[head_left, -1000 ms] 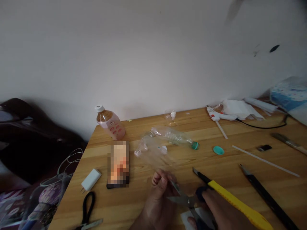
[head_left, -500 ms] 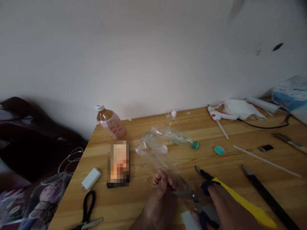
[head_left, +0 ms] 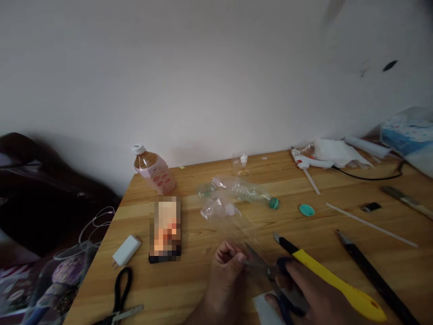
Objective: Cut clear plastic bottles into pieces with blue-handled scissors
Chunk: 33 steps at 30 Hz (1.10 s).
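My left hand [head_left: 227,266] pinches the near edge of a clear cut plastic bottle [head_left: 230,219], which stretches away from me over the table. In my right hand [head_left: 313,289] is a pair of scissors [head_left: 269,271] with dark blue handles. The scissors' blades are spread a little and point at the plastic, right beside the fingertips of my left hand. Motion blur hides whether the plastic lies between the blades. A white piece [head_left: 265,309] lies below the scissors. The yellow utility knife [head_left: 338,282] is partly behind my right hand.
A greenish clear bottle [head_left: 252,192] lies beyond, with a teal lid [head_left: 306,210] to its right. Also on the table are a phone [head_left: 165,230], charger [head_left: 126,250], pink-labelled bottle [head_left: 154,171], black craft knife [head_left: 375,275], white glue gun [head_left: 313,162] and brush [head_left: 406,198].
The clear plastic has swung slightly right. The scissors' blades have turned upward and sit closer together, nearer my left fingertips. The camera view has shifted a little.
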Motion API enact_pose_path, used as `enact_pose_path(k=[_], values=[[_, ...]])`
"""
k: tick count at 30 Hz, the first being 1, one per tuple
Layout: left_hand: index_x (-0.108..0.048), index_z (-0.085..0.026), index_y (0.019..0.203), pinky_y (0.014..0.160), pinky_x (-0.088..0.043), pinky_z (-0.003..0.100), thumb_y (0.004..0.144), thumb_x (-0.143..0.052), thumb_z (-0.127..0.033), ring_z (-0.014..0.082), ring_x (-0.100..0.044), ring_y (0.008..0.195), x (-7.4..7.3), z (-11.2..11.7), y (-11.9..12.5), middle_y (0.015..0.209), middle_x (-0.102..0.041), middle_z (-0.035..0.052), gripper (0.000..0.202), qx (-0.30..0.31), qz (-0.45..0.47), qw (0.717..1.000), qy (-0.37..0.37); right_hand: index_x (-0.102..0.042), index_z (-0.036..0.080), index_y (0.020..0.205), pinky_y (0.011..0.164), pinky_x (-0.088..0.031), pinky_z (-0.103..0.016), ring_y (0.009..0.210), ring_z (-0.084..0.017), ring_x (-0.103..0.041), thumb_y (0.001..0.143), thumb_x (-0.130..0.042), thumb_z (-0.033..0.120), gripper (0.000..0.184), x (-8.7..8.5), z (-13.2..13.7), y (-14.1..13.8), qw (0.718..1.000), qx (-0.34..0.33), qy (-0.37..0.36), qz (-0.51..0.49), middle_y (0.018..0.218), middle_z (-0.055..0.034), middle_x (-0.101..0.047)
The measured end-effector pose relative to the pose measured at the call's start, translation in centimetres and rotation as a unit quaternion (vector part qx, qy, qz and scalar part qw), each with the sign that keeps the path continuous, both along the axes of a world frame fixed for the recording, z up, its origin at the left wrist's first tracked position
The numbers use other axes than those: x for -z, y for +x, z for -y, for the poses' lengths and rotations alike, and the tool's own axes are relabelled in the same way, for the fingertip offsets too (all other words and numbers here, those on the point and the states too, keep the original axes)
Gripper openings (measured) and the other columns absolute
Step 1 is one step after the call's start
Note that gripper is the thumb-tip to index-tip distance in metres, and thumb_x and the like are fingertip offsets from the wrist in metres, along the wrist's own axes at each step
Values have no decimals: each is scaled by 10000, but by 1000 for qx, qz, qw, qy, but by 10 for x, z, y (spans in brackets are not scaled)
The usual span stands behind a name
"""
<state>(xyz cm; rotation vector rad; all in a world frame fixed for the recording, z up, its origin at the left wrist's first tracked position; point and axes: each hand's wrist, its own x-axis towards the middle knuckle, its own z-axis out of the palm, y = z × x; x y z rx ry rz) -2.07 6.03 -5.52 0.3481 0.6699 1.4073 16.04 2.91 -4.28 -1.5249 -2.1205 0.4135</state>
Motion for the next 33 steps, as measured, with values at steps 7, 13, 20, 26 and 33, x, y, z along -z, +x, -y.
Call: enact_pose_path(k=[7, 13, 20, 26, 33], values=[[-622, -157, 689, 519, -396, 213, 724, -829, -457, 91, -556, 486, -13, 9, -2, 573, -655, -14, 366, 30, -75, 997, 1, -547, 261, 1054, 632, -606, -316, 756, -233, -741, 841, -654, 393, 272, -1, -4, 6, 999, -28, -44, 9, 888, -53, -741], [-628, -169, 721, 578, -395, 221, 856, -675, -512, 106, -508, 571, -22, 15, -3, 605, -598, -16, 372, 5, -206, 978, 25, -529, 271, 888, 607, -557, -340, 701, -226, -694, 861, -586, 379, 126, -2, -2, -4, 997, 0, -77, -10, 792, -23, -686], [-593, -185, 751, 518, -357, 211, 847, -641, -582, 94, -440, 517, -24, 20, 0, 589, -529, -42, 411, 7, -254, 967, 35, -520, 275, 986, 659, -530, -376, 778, -258, -695, 873, -538, 374, 151, 1, 0, -8, 998, 18, -52, -23, 853, -39, -686], [-588, -191, 765, 508, -373, 190, 831, -672, -565, 79, -461, 495, -26, 17, 1, 576, -548, -53, 389, 9, -222, 975, 30, -487, 276, 939, 649, -521, -378, 765, -251, -691, 848, -494, 297, 94, 2, 0, -8, 998, 10, -67, -16, 839, -34, -673], [-592, -183, 761, 514, -375, 175, 814, -722, -513, 64, -451, 506, -28, 16, 2, 608, -556, -54, 359, -11, -207, 978, 26, -507, 263, 1040, 696, -545, -435, 811, -271, -701, 853, -463, 287, 194, 4, 2, -8, 998, 23, -61, -13, 891, -57, -691]])
